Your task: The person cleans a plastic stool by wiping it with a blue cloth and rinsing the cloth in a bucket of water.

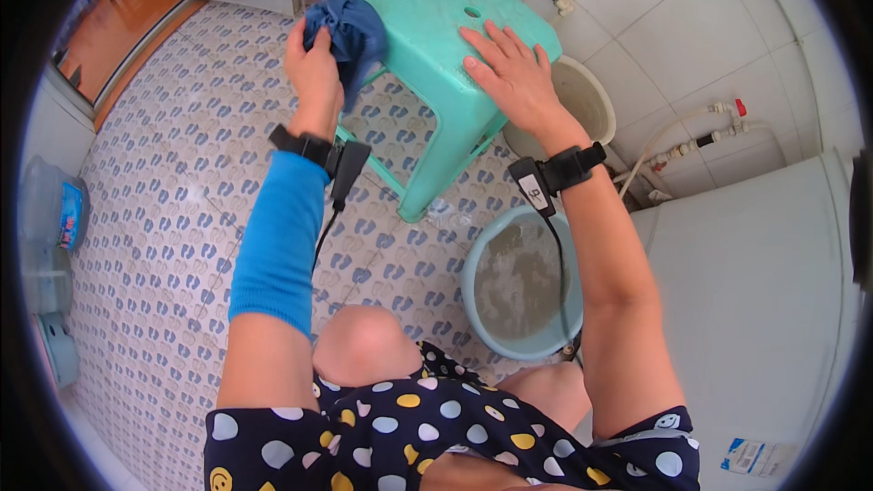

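A mint-green plastic stool (430,20) stands on the tiled floor before me, with a round hole in its seat. In my left hand (312,65) is a bunched dark-blue cloth (349,31), held against the stool's left edge with one end hanging down. My right hand (511,75) lies spread on the seat near its right front corner and holds nothing. Black straps with small devices circle both wrists, and a blue sleeve (276,239) covers my left forearm.
A light-blue basin (469,286) of murky water sits on the floor below my right arm. Behind the stool is a whitish bucket (603,99). Pipes with valves (702,140) run along the right wall above a pale appliance (743,286). Plastic containers (51,211) stand at far left.
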`<action>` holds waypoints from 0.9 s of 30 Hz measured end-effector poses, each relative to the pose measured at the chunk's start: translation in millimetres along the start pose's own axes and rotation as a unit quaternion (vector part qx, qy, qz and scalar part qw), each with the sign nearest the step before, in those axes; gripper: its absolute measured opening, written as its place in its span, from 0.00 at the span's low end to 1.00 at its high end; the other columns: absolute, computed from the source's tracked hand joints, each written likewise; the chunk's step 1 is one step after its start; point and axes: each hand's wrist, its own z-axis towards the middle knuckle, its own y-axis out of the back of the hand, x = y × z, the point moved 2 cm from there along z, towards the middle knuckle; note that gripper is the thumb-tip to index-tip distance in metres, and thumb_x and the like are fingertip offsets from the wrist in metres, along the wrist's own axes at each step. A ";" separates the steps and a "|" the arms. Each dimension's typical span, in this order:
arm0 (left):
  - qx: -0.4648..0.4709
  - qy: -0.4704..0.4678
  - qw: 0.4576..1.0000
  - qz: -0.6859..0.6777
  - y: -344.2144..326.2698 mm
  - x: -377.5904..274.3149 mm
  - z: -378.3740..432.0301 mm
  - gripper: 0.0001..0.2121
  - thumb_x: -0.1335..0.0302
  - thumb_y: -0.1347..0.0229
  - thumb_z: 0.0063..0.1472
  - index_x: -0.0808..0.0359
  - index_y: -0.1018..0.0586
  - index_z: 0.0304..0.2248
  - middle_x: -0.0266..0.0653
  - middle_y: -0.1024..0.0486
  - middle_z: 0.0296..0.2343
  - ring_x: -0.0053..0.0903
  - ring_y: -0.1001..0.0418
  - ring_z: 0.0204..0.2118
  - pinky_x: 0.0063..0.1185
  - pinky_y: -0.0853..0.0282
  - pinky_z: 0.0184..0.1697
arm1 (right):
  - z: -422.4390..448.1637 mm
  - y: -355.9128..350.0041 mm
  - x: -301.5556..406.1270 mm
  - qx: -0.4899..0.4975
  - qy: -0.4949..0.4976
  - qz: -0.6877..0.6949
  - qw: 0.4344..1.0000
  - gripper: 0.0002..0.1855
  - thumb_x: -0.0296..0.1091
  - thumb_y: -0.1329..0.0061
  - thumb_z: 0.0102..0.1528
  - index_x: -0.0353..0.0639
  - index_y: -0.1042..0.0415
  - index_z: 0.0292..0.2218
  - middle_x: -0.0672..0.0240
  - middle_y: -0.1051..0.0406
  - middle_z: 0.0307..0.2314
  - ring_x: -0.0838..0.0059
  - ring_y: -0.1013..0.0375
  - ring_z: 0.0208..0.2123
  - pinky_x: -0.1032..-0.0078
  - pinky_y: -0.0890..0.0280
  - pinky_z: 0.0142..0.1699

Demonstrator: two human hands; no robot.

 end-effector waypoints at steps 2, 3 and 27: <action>0.000 -0.098 0.981 0.168 -4.7 4.2 -8.3 0.20 0.73 0.52 0.53 0.71 0.40 0.45 0.48 0.36 0.38 0.35 0.37 0.42 0.25 0.42 0.44 | 1.6 1.5 2.9 0.010 0.002 -0.003 1.000 0.27 0.58 0.74 0.51 0.62 0.47 0.50 0.62 0.54 0.52 0.63 0.59 0.55 0.56 0.70 0.55; 0.000 -0.192 0.924 0.330 -9.8 3.2 -17.6 0.23 0.71 0.52 0.54 0.72 0.43 0.47 0.52 0.40 0.42 0.39 0.42 0.46 0.27 0.47 0.48 | 2.4 -1.5 4.7 0.021 0.004 -0.006 1.000 0.26 0.56 0.75 0.52 0.61 0.47 0.51 0.63 0.55 0.52 0.65 0.60 0.55 0.58 0.71 0.55; 0.016 0.303 0.944 0.132 71.8 128.6 -26.5 0.16 0.74 0.52 0.53 0.70 0.36 0.41 0.43 0.32 0.30 0.29 0.34 0.32 0.24 0.38 0.34 | 6.3 -4.4 -5.1 0.000 -0.010 -0.023 1.000 0.27 0.57 0.73 0.51 0.61 0.46 0.50 0.62 0.54 0.52 0.62 0.57 0.54 0.53 0.69 0.54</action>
